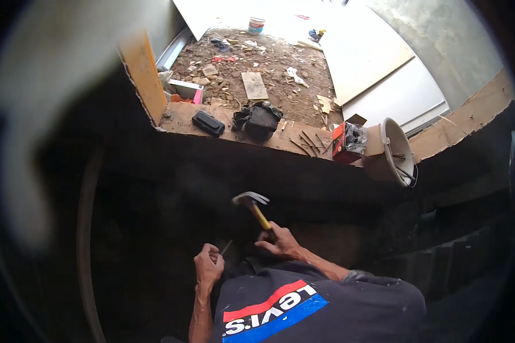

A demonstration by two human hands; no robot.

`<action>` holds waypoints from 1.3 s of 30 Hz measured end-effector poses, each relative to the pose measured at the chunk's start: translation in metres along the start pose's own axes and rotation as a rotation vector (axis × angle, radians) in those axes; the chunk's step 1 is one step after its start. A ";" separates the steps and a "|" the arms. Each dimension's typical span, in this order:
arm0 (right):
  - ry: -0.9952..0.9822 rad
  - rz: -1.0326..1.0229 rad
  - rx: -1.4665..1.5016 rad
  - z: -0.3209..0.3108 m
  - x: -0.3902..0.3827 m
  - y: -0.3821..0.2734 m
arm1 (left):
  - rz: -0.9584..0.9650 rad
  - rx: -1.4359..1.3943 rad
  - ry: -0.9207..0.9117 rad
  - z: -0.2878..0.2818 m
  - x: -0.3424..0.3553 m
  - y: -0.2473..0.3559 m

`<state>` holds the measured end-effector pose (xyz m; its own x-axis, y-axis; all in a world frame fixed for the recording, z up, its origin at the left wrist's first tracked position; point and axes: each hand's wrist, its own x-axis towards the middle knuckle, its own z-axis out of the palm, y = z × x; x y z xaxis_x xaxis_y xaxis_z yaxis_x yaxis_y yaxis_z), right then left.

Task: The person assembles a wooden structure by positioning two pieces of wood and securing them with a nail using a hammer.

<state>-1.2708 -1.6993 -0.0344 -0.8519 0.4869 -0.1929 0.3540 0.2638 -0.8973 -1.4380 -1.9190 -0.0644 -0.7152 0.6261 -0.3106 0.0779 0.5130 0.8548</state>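
A claw hammer with a yellow and black handle tilts up to the left, its metal head clear of any surface. Round the dark lower end of its handle, my right hand is closed. To the left and a little lower, my left hand pinches a thin nail-like rod that slants up to the right. The hammer head is above and to the right of this rod, apart from it. What lies under both hands is too dark to make out.
Along a wooden ledge ahead lie a black case, a crumpled black bag, several thin rods, an orange box and a tipped bucket. Rubble covers the ground beyond. White panels lean at right.
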 end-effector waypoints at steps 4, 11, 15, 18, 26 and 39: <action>-0.300 -0.211 0.062 0.001 0.032 -0.007 | -0.035 -0.112 0.052 0.023 -0.033 0.024; -0.563 -0.150 -0.028 0.003 0.013 0.014 | -0.019 -0.246 0.301 0.073 -0.078 0.052; -0.600 0.004 -0.033 -0.001 -0.009 0.059 | -0.097 -0.398 0.496 0.125 -0.103 0.048; -0.740 -0.049 -0.194 -0.013 -0.018 0.068 | -0.145 -0.613 0.546 0.172 -0.124 0.033; -0.898 0.316 0.305 -0.021 -0.065 0.090 | -0.171 -0.998 0.426 0.226 -0.176 0.020; -0.544 0.197 -0.034 -0.021 -0.171 0.160 | -0.306 -0.574 1.246 0.244 -0.436 -0.067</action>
<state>-1.0606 -1.7229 -0.1367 -0.8411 0.0335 -0.5399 0.5308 0.2428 -0.8120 -0.9623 -2.0832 -0.0881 -0.8131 -0.5451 -0.2041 -0.2654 0.0351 0.9635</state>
